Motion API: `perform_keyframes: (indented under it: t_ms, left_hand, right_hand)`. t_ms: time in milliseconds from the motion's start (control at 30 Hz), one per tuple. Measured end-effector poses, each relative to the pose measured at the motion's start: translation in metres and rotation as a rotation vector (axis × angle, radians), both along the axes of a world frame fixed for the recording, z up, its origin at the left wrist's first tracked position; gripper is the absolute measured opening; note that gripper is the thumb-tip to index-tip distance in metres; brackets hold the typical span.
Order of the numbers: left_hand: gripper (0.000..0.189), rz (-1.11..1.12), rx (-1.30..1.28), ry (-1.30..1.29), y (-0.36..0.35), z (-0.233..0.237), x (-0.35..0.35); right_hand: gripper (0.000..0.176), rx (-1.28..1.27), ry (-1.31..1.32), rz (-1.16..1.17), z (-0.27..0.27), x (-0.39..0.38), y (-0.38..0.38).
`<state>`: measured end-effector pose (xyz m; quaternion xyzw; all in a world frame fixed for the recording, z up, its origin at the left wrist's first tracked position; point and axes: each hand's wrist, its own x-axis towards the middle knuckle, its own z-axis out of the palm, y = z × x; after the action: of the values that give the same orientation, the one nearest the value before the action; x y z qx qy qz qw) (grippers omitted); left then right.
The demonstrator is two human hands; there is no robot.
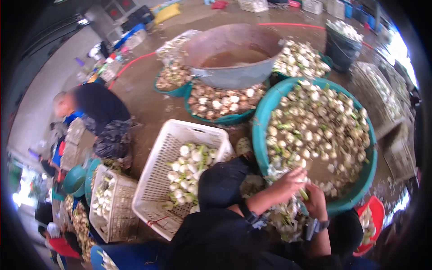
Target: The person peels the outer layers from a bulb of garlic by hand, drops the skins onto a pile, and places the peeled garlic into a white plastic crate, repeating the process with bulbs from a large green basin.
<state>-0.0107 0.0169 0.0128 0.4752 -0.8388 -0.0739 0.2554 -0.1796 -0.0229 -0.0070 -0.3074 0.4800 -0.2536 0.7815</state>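
Over the near rim of a teal tub (pixel 257 135), my left hand (pixel 290 182) and my right hand (pixel 316 200) come together with curled fingers. Between them is a pale bulb with a green stem (pixel 303 194), which looks like an onion; the fingers hide most of it. Bulbs with brownish skins (pixel 310 135) float and lie in muddy water inside the tub. Beneath my hands, loose peelings and green stems (pixel 285 220) are heaped in my lap. To the left, a white plastic crate (pixel 150 189) contains clean white bulbs (pixel 186 173) with green stems.
A large metal basin (pixel 234 76) rests across bulb-filled baskets (pixel 225 101). Another crate of bulbs (pixel 114 220) stands at left, near a bent-over person (pixel 101 108). A red basin (pixel 375 216) is at lower right. A dark bucket (pixel 339 51) and crates (pixel 375 99) stand beyond the tub.
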Motion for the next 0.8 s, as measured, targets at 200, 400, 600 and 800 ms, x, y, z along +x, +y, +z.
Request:
perform_keyframes:
  t_ms: [200,400,600,800]
  left_hand:
    - [0.025,0.434,0.885,1.979,-0.016,-0.013,0.010]
    - [0.035,0.553,0.864,2.126,-0.015,-0.003,0.031]
    - [0.013,0.483,0.304,1.235,-0.016,0.007,0.021]
    - [0.017,0.315,0.008,0.611,-0.014,0.021,0.016]
  right_hand:
    - [0.015,-0.652,-0.040,-0.044,0.021,0.001,0.033]
    - [0.029,-0.573,-0.616,-0.275,0.080,-0.033,0.023]
    - [0.025,-0.949,0.585,0.349,0.084,0.009,0.017]
    - [0.015,-1.269,0.380,0.180,0.060,0.033,-0.028]
